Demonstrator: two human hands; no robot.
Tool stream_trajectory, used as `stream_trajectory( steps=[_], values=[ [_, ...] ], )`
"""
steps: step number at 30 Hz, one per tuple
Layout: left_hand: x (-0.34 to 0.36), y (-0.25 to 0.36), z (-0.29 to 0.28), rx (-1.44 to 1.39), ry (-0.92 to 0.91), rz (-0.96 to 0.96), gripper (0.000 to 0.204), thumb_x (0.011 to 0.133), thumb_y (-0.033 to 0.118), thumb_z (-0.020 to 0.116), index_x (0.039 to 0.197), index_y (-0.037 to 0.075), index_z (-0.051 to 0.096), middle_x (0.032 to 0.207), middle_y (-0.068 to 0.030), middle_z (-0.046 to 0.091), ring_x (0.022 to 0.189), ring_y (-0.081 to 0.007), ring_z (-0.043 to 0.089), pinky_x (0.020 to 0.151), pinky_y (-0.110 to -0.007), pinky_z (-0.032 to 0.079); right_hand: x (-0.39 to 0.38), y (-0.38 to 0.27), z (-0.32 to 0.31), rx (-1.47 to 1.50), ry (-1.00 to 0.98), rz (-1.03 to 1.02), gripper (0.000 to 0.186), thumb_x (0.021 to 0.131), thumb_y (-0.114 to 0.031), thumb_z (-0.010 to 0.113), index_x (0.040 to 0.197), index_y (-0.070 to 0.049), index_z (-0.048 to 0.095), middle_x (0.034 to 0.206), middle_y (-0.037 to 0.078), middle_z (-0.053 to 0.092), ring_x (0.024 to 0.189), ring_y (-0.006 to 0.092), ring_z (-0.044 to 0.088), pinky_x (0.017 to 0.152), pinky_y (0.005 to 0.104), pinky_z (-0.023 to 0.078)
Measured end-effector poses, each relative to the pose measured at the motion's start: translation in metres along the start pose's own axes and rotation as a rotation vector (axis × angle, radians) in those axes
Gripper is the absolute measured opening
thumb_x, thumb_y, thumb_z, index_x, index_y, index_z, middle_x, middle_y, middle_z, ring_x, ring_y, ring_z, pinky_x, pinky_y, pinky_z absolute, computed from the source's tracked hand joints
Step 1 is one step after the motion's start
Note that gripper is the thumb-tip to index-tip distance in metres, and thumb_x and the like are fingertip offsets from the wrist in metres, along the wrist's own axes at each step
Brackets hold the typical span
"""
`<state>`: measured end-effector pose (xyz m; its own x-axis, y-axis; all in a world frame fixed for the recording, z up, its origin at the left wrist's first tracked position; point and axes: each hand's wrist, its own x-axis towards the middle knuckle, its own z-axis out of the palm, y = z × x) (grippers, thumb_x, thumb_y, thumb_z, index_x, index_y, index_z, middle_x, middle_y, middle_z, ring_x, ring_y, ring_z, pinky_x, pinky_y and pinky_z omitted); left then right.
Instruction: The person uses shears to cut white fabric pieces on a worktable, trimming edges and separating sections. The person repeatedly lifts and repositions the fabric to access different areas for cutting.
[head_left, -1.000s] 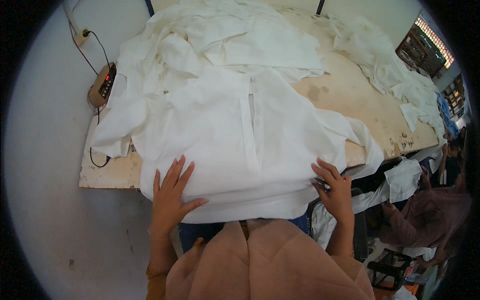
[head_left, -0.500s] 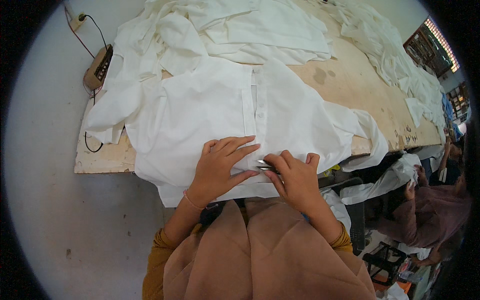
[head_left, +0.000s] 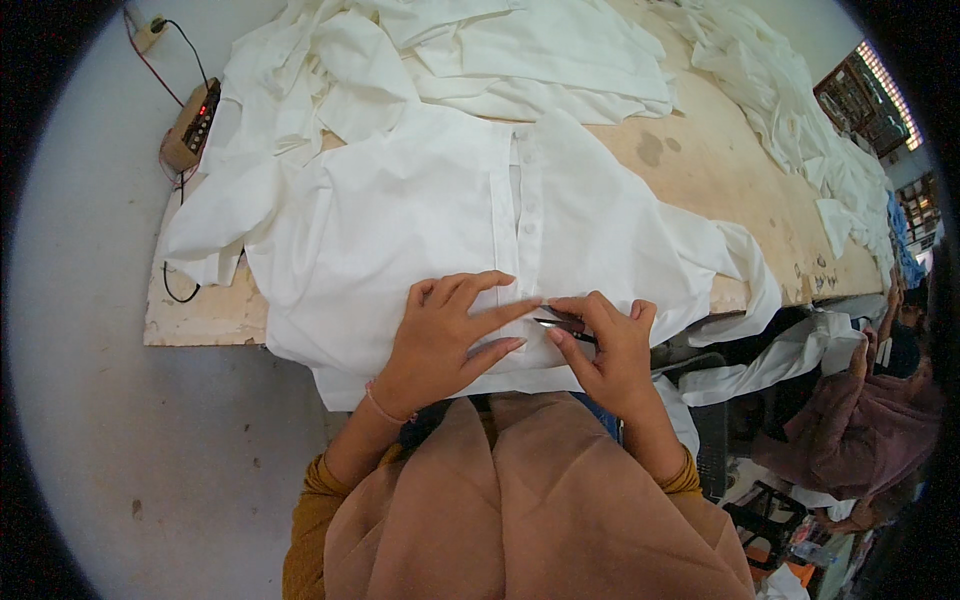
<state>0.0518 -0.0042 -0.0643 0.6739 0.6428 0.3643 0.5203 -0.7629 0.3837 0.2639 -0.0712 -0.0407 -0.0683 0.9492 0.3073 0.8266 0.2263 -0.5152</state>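
Observation:
A white button-up shirt (head_left: 420,210) lies spread in front of me, its buttoned front running away from me. My left hand (head_left: 441,332) rests on the cloth beside the front opening, fingers spread. Its index fingertip reaches across the button band (head_left: 529,215) almost to my right fingers. My right hand (head_left: 613,352) is closed round a small pair of thread snips (head_left: 567,324), pinched between thumb and fingers. The blades point left over the button band near the hem; whether they touch the cloth I cannot tell. Part of the snips is hidden by my fingers.
A wooden table (head_left: 690,170) bears heaped white garments (head_left: 540,60) at the far side and more white cloth (head_left: 790,110) to the right. A power strip (head_left: 192,125) with cables sits at its left edge. Beyond the right edge a person (head_left: 845,430) handles white cloth.
My right hand has shifted slightly right with the snips, its index finger now straighter. My left index finger has stretched further right across the button band.

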Motion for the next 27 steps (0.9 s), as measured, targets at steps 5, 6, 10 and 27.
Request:
stream_trajectory(
  steps=[5,6,10,27],
  values=[
    [-0.002,-0.001,0.001,-0.045,0.025,-0.005,0.029,0.085,0.036,0.07,0.108,0.02,0.066,0.117,0.0009,0.057,0.103,-0.0177,0.054,0.09,-0.037,0.037,-0.003,0.012,0.003,-0.125,-0.061,0.021,0.023,0.092,-0.028,0.064,0.113,-0.019,0.067,0.085,-0.003,0.064,0.075,0.0165,0.058,0.076,0.0405,0.025],
    [-0.003,-0.003,0.001,-0.061,0.029,-0.009,0.025,0.086,0.036,0.069,0.104,0.02,0.066,0.115,0.0023,0.057,0.101,-0.016,0.054,0.088,-0.036,0.037,-0.004,0.013,0.003,-0.145,-0.082,0.014,0.025,0.092,-0.031,0.063,0.115,-0.022,0.066,0.086,-0.002,0.064,0.077,0.0174,0.058,0.076,0.0414,0.026],
    [-0.006,-0.005,0.004,-0.096,0.076,0.0,0.019,0.084,0.029,0.072,0.095,0.017,0.064,0.111,0.0024,0.059,0.097,-0.0165,0.055,0.087,-0.035,0.039,-0.008,0.01,0.004,-0.258,-0.112,-0.101,0.028,0.091,-0.034,0.064,0.117,-0.024,0.066,0.083,-0.003,0.061,0.073,0.0164,0.059,0.074,0.0424,0.026],
    [-0.01,-0.01,0.006,-0.322,0.172,-0.039,0.023,0.071,0.011,0.083,0.085,0.009,0.066,0.099,-0.0057,0.062,0.087,-0.0229,0.062,0.072,-0.034,0.051,-0.003,-0.007,0.014,-0.268,-0.016,-0.145,0.024,0.087,-0.028,0.071,0.11,-0.021,0.071,0.073,-0.004,0.057,0.06,0.016,0.048,0.072,0.0395,0.025]
  ],
)
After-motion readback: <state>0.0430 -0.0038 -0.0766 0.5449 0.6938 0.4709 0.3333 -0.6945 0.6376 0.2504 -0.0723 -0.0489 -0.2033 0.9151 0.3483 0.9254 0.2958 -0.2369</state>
